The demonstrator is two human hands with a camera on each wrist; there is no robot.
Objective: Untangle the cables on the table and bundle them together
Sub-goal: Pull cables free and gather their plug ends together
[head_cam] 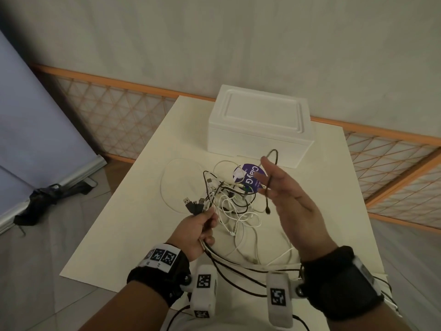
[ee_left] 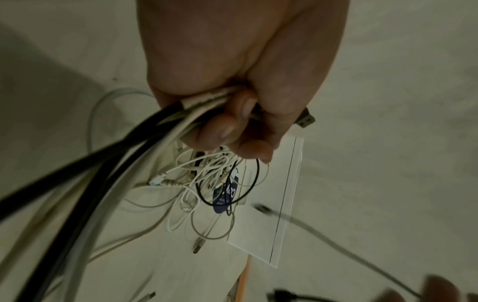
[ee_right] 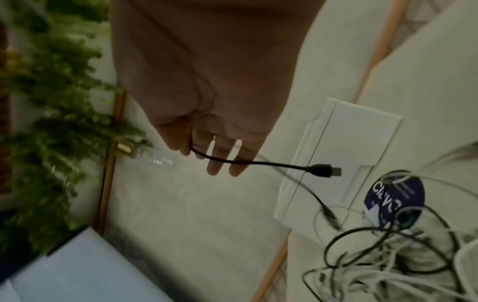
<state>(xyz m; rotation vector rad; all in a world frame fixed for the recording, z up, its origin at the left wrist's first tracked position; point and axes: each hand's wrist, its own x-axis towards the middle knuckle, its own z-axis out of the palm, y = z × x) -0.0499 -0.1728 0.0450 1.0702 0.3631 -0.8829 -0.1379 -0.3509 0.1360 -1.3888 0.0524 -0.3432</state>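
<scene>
Cable ends are clenched in the left hand; limp black cable draped over the slack right hand, best pinched behind its plug

Dim, blurry, wide-angle edge distortion

A plain indoor room, seemingly a home corner set up for recording: a bare plaster wall above an orange-framed lattice panel, glossy grey floor tiles, a pale blue board leaning at the left, what looks like a folded black umbrella at its foot, a cream surface, and green foliage.
</scene>
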